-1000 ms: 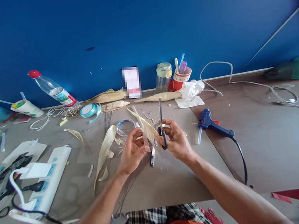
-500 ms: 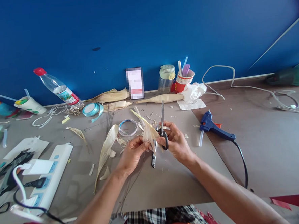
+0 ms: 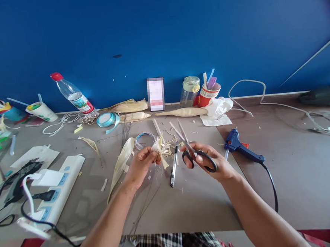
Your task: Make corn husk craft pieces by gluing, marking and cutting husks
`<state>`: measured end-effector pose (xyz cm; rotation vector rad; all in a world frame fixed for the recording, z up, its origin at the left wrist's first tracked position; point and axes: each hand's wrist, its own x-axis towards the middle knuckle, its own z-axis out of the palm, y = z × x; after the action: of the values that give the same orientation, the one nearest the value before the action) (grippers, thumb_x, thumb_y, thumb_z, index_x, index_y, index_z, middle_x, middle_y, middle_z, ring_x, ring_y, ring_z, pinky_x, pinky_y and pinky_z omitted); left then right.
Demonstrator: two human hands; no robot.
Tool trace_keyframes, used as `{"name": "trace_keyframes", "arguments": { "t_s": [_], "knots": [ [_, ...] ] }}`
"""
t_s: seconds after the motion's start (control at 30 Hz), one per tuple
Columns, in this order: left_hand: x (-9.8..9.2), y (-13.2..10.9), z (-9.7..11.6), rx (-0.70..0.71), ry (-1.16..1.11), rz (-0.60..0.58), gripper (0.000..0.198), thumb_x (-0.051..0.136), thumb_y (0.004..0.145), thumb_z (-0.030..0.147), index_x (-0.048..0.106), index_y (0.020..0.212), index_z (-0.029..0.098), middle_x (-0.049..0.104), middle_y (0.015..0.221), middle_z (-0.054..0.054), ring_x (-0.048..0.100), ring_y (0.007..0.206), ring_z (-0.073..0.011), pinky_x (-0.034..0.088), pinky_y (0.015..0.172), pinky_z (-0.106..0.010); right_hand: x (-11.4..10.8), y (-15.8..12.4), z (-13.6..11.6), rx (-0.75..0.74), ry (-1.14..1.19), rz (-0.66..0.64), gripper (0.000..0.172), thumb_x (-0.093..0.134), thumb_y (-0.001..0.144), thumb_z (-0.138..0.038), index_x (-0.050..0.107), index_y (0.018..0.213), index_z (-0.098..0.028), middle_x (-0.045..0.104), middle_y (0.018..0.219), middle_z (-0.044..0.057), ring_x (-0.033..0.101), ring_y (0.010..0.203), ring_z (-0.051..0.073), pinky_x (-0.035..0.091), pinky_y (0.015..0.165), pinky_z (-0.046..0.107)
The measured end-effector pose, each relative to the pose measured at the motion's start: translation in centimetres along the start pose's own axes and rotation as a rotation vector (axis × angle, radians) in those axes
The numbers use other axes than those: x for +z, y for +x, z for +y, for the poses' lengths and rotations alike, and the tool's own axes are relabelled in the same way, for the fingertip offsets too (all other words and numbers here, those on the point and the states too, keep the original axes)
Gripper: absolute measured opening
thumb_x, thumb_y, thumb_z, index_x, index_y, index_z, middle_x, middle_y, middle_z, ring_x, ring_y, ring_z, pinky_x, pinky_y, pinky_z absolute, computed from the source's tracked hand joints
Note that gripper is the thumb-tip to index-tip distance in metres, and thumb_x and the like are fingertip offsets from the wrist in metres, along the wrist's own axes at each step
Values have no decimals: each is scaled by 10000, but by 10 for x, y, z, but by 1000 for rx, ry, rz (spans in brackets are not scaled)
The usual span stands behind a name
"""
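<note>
Centrally in the head view, a pen lies on the tabletop, which extends nearward to its front edge and, beyond the pen, to the blue wall. Left of the pen, the left hand pinches a dry husk piece, thumb and fingers together; right of it, the right hand grips scissors, blades apart. Obstacles: scraps beyond the pen, a ring-shaped roll and long husk to its left, a glue gun to its right, a power strip farther left.

Smooth metal scissor blades; plastic handles; papery, creased husk; matt tabletop.
</note>
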<state>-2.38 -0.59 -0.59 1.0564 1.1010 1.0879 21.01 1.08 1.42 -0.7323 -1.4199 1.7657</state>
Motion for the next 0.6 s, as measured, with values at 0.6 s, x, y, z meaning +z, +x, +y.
{"name": "trace_keyframes", "arguments": {
  "t_s": [0.6],
  "knots": [
    [-20,2,1,4,141,-52,290,656,739,492,679,774,205,516,643,6,469,615,-142,410,622,-290,-21,5,6,314,-25,-389,544,717,710,-524,640,1026,-88,597,620,11,500,549,93,372,556,234]
  ]
}}
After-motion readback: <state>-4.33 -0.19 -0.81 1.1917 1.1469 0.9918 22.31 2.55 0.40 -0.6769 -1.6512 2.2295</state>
